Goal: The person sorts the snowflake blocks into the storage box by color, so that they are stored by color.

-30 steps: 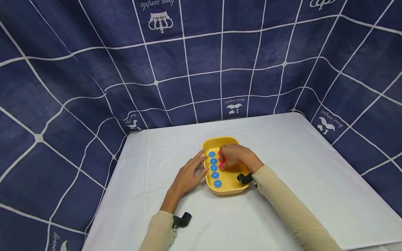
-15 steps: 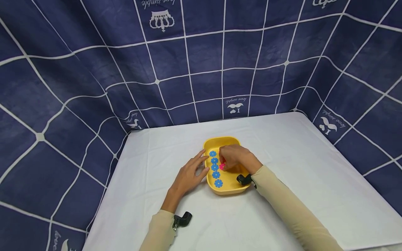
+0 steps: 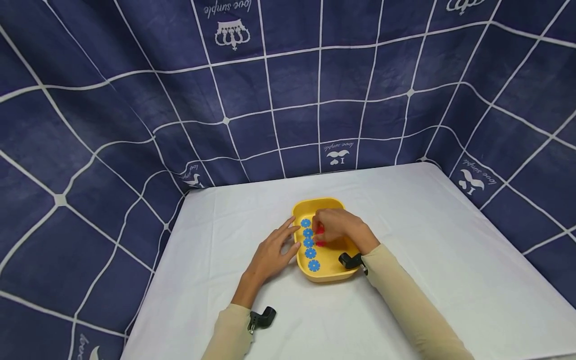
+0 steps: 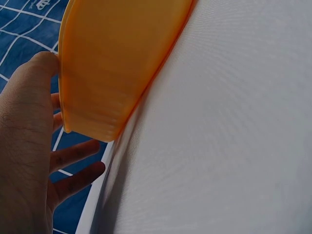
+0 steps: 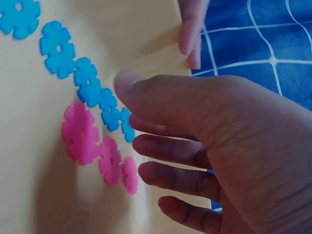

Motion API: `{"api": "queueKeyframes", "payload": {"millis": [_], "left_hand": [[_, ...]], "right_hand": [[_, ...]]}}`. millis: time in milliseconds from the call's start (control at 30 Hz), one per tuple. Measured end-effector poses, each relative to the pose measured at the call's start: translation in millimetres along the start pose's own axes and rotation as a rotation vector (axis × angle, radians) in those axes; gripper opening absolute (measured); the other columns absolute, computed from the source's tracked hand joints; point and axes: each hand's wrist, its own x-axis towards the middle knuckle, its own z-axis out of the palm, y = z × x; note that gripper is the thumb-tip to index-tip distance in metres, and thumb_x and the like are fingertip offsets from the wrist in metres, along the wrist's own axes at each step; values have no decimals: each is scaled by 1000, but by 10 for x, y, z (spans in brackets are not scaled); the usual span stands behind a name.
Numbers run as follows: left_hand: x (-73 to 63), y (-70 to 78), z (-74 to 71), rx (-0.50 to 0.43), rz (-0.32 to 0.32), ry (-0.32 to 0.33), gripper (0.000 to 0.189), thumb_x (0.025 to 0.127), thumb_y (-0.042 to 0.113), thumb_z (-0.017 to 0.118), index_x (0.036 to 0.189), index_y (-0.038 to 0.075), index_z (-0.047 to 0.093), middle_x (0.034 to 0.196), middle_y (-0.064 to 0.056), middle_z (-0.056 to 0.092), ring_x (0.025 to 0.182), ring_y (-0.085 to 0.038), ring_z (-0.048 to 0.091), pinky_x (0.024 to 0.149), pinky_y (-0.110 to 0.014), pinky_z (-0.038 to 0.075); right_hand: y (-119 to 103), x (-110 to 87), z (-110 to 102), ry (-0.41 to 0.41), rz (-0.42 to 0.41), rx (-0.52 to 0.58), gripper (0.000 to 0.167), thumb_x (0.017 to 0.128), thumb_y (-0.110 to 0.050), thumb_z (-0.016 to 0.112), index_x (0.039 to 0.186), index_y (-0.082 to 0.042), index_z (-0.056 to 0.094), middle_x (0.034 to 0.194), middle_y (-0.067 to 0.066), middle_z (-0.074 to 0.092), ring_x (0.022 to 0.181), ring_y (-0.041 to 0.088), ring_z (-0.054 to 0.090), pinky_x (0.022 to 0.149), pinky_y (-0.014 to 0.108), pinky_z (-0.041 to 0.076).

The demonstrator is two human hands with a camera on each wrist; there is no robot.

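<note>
Flat notched discs lie in a yellow tray on the white-covered table. Several blue discs form a row along its left side. Three pink discs stand in a shorter row beside them in the right wrist view. Over these rows is my right hand, fingers loosely bent and thumb tip close to the blue row, with nothing held in the right wrist view. My left hand spreads its fingers along the tray's left rim; the thumb touches the rim in the left wrist view.
White cloth covers the table around the tray. A dark blue checked curtain hangs behind it and on both sides. Each wrist wears a small black camera, like the left wrist camera.
My right fingertips have shifted slightly left, from over the pink discs towards the blue row. The left hand stays at the rim, and the tray has not visibly moved.
</note>
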Motion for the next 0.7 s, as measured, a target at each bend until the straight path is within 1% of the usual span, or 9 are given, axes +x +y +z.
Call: {"api": "queueKeyframes", "payload": {"millis": [133,333,500,700], "left_hand": [[8,8,11,10,-2,0,53,107,53,61,156,34,57,173,27,27,137,-14,59,111,-50,53],[24,12,11,16,-2,4,52,106,50,63,156,35,57,173,27,27,136,-15,61,109,-51,55],[25,11,22,7,-1,-3,52,107,52,61,156,35,57,172,29,27,137,-15,60,109,-51,54],[24,-3,36,14,16,1,53,107,54,59,156,32,57,173,25,29,135,-15,61,108,-52,55]], "right_hand": [[17,-35,-1,56,3,75,22,92,-34,86,109,-20,80,99,-6,66,86,14,59,80,31,56],[64,-58,-11,124,-25,140,25,93,-34,85,112,-18,81,105,-3,69,88,13,61,81,31,58],[114,-96,11,161,-28,184,23,94,-34,85,111,-19,81,104,-6,70,89,13,63,82,32,58],[129,-130,-1,181,-39,247,26,95,-33,85,114,-17,80,104,-5,71,91,14,63,82,33,59]]}}
